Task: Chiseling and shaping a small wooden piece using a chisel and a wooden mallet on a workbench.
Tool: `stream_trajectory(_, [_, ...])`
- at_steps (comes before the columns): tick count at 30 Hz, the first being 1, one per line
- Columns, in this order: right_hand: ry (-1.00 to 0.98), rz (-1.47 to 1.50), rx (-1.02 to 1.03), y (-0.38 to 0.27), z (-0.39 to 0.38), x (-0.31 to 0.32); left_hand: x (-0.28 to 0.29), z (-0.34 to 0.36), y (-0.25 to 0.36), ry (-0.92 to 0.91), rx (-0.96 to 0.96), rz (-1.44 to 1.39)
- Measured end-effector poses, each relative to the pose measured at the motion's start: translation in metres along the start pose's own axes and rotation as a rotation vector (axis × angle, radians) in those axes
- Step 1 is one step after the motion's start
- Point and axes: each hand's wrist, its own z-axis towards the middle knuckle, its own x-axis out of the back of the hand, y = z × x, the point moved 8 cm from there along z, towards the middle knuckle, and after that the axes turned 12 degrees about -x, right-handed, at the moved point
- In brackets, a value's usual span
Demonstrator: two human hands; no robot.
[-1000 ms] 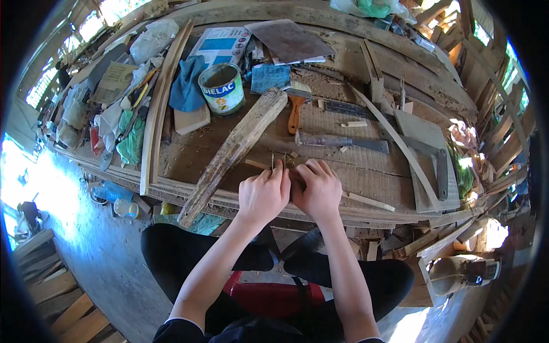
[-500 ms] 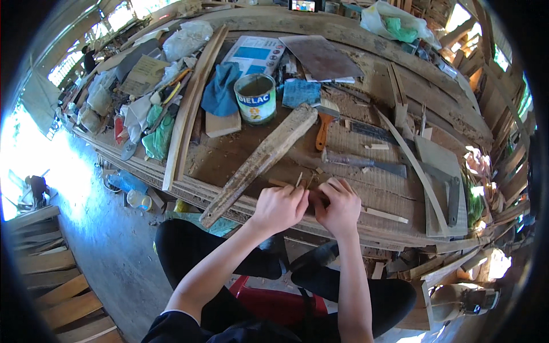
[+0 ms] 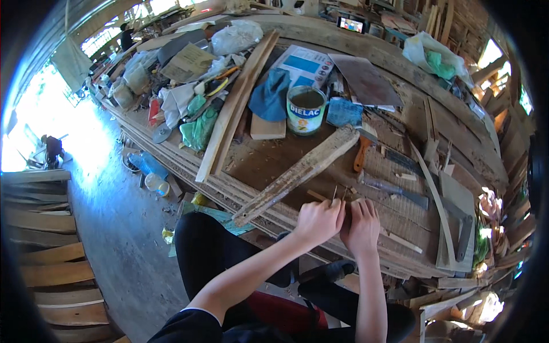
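From the far left I see a row of wooden boards on the floor, then a blue plastic bottle lying below the edge of the workbench. On the bench's left part a green plastic bag sits in a heap of odds and ends, with a clear plastic bag farther back. Next comes a pair of long wooden strips side by side, then a blue cloth draped just behind a wooden block. A weathered wooden bar slants across the bench, its near end past the front edge; behind it stands an open tin can.

My left hand is closed, fingers curled, and a thin stick rises nearly upright from its fingertips, over the front of the bench. Just beside it is my right hand, fingers bent, back toward me; its grip is hidden, so I cannot tell whether it holds anything.

Beyond the right hand lie an orange-handled brush and a chisel. Farther right, a long thin lath overlaps a grey panel.
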Motion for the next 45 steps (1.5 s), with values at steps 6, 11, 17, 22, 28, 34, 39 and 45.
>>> stream_trajectory(6, [0.021, 0.047, -0.073, 0.005, -0.002, -0.005, 0.008, -0.003, 0.003, 0.051, -0.009, -0.012])
stream_trajectory(11, [0.035, 0.11, -0.052, 0.005, -0.002, -0.002, 0.007, -0.012, 0.008, -0.016, 0.0, -0.002])
stream_trajectory(17, [0.077, 0.076, -0.054, 0.007, -0.003, 0.005, 0.012, -0.012, 0.013, -0.034, -0.046, -0.061])
stream_trajectory(22, [0.117, 0.109, -0.067, 0.012, -0.005, 0.003, 0.01, 0.002, 0.01, -0.01, -0.064, -0.109])
stream_trajectory(28, [0.14, 0.12, -0.081, 0.01, -0.005, 0.004, 0.015, -0.012, 0.007, -0.045, 0.072, -0.191])
stream_trajectory(34, [0.166, 0.135, -0.076, 0.009, -0.004, 0.008, 0.013, -0.009, 0.007, -0.017, 0.068, -0.22])
stream_trajectory(39, [0.205, 0.161, -0.092, 0.013, -0.005, 0.008, 0.014, -0.012, 0.013, -0.03, -0.016, -0.112])
stream_trajectory(45, [0.176, 0.159, -0.116, 0.011, -0.005, 0.012, 0.01, -0.005, 0.004, -0.1, -0.077, -0.011])
